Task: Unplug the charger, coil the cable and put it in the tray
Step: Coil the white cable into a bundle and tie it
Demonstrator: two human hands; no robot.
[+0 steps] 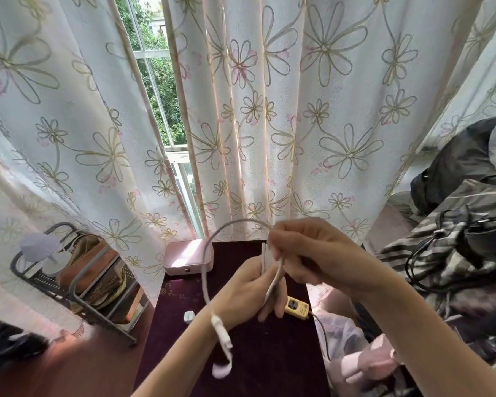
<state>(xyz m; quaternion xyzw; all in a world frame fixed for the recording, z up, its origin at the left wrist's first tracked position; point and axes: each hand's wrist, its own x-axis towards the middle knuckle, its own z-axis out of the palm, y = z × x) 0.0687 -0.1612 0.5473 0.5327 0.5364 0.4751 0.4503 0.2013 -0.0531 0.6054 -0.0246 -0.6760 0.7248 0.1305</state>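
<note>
Coiling step: left hand point(241, 295) grips gathered cable point(204, 265) loops, right hand point(315, 253) fingers point(281, 242) pinch the strand; next move, by my judgement, winds in the loose tail.

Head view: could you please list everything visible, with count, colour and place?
cable: one, white, looped between both grips, end dangling by the left wrist
charger: one, white, on the table, left of the grips
power strip: one, yellow, table's right edge
tray: one, pink, table's far edge
table: one, dark maroon, centre
curtains: several, white floral, behind the table
rack: one, grey, left
clothes: pile, striped and dark, right
left grip: holds cable loops
right grip: pinches the cable
</note>
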